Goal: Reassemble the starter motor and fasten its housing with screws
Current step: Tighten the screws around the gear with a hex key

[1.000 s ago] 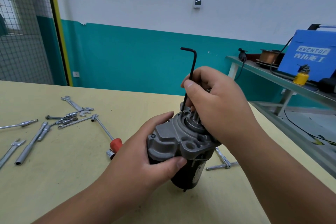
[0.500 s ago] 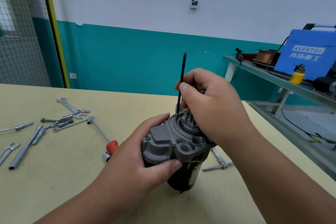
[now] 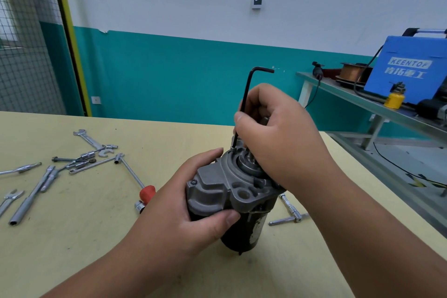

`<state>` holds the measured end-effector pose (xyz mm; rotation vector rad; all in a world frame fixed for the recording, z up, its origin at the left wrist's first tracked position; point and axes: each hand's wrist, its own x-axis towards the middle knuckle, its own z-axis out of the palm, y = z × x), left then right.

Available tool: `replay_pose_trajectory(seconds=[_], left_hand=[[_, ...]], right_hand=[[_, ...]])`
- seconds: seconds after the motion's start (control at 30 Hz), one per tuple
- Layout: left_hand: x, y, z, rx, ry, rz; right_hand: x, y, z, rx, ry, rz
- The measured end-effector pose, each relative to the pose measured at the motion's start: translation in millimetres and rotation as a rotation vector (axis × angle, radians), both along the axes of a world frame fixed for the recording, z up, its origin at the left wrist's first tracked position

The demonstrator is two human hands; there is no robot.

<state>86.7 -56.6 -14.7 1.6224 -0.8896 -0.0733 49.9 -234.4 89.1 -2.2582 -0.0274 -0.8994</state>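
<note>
Starter motor [image 3: 232, 191] is held upright on the surface [image 3: 84, 237] by the left hand [image 3: 183, 215], grip wrapped around its housing. Hex key [image 3: 245, 101] is pinched in the right hand [image 3: 278, 138], tip at the housing's far rim.

Hex key [image 3: 245, 104]: has spun about half a turn on its upright shaft. Its short top arm pointed to frame left a second ago, stood edge-on half a second ago, and now points right.
Right grip [image 3: 280, 135]: thumb and fingers have rolled the shaft between them.
</note>
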Motion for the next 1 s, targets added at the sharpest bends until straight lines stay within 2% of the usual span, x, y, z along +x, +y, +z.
replay_pose_trajectory(seconds=[0.77,1.0], left_hand=[[0.1,0.7,0.8,0.015,0.005,-0.002],[0.0,0.6,0.5,0.020,0.014,0.010]], right_hand=[[-3.3,-0.8,1.5,0.100,0.038,0.076],[-1.8,-2.6,-1.1,0.043,0.030,0.027]])
